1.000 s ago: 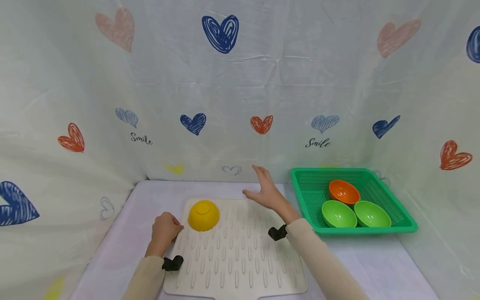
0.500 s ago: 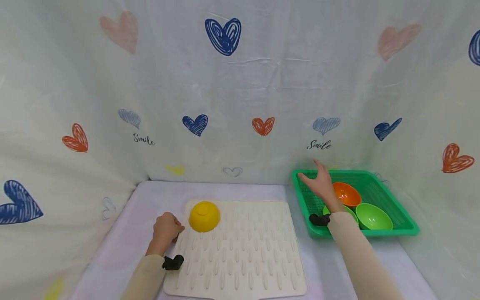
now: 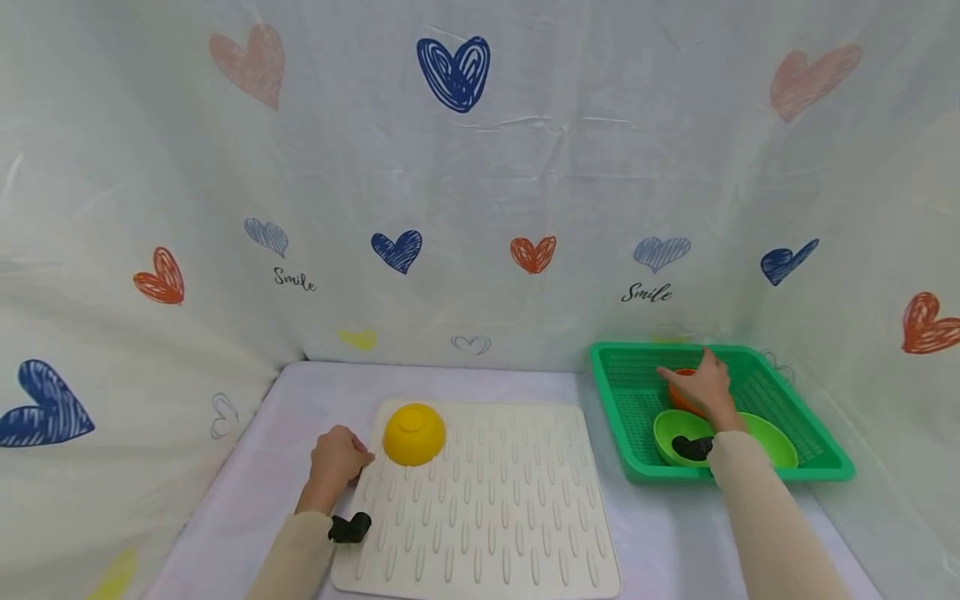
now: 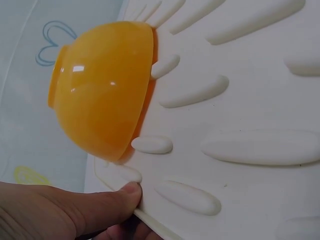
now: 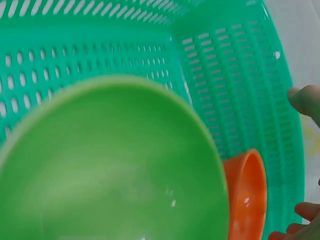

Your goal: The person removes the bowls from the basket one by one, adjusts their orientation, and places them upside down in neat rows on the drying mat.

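Note:
At the left edge of a white ridged draining board (image 3: 517,533), my left hand (image 3: 337,460) pinches the rim, thumb (image 4: 112,202) on top and fingers below. A yellow bowl (image 3: 414,437) lies upside down on the board's far left corner, close to that hand. My right hand (image 3: 708,393) is over the green basket (image 3: 813,473), thumb and fingers spread above an orange bowl (image 3: 679,398), which it partly hides. Contact with that bowl cannot be made out. Two light green bowls, one at left (image 3: 669,433) and one at right (image 3: 780,443), stand upright in front of it.
A white sheet (image 3: 480,167) printed with hearts hangs behind and at both sides. The basket stands right of the board on a pale tablecloth (image 3: 675,533), its back rim near the sheet.
My right hand has moved right, from above the board to above the orange bowl in the basket. My left hand stays on the board's edge.

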The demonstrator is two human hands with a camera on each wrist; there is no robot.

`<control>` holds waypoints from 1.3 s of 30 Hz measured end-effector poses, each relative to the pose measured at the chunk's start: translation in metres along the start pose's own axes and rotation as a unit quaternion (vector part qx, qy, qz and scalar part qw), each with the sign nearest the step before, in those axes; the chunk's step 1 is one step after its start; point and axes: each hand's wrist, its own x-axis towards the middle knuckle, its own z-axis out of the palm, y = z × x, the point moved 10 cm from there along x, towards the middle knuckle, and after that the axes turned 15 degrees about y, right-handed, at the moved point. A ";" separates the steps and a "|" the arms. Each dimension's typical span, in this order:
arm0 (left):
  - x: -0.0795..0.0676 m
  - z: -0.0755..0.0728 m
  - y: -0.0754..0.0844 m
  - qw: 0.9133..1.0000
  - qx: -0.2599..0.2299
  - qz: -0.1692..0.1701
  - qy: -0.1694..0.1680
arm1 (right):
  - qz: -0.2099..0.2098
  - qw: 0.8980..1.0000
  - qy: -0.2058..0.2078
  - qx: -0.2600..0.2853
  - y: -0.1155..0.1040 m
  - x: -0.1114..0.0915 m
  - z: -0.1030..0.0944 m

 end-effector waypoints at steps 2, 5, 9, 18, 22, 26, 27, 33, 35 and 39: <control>0.000 0.001 -0.001 1.000 0.001 -0.001 0.000 | 0.003 1.000 -0.001 -0.009 0.010 0.001 -0.001; 0.000 0.002 -0.001 1.000 0.001 -0.004 0.000 | -0.002 1.000 0.001 -0.013 0.021 0.000 -0.003; 0.000 0.002 -0.002 1.000 0.000 -0.012 0.000 | -0.003 1.000 -0.022 -0.018 0.029 -0.003 -0.003; 0.001 0.001 -0.002 1.000 -0.001 -0.011 0.000 | 0.006 0.996 -0.057 -0.063 0.037 -0.005 -0.002; 0.001 0.001 -0.003 1.000 -0.008 -0.010 0.001 | 0.005 0.994 -0.073 -0.083 0.041 -0.004 0.003; 0.000 0.001 -0.004 1.000 -0.011 -0.016 -0.001 | -0.013 0.991 -0.093 -0.095 0.041 -0.004 0.008; 0.000 0.001 -0.004 1.000 -0.010 -0.017 -0.002 | -0.019 0.991 -0.095 -0.095 0.040 -0.004 0.009; 0.001 0.002 -0.003 1.000 -0.005 -0.015 0.000 | -0.036 0.992 -0.086 -0.090 0.039 -0.005 0.008; 0.001 0.003 -0.004 1.000 -0.003 -0.013 0.000 | -0.031 0.992 -0.081 -0.089 0.038 -0.005 0.006; 0.001 0.003 -0.005 1.000 -0.001 -0.011 0.004 | -0.025 0.994 -0.068 -0.086 0.034 -0.003 0.002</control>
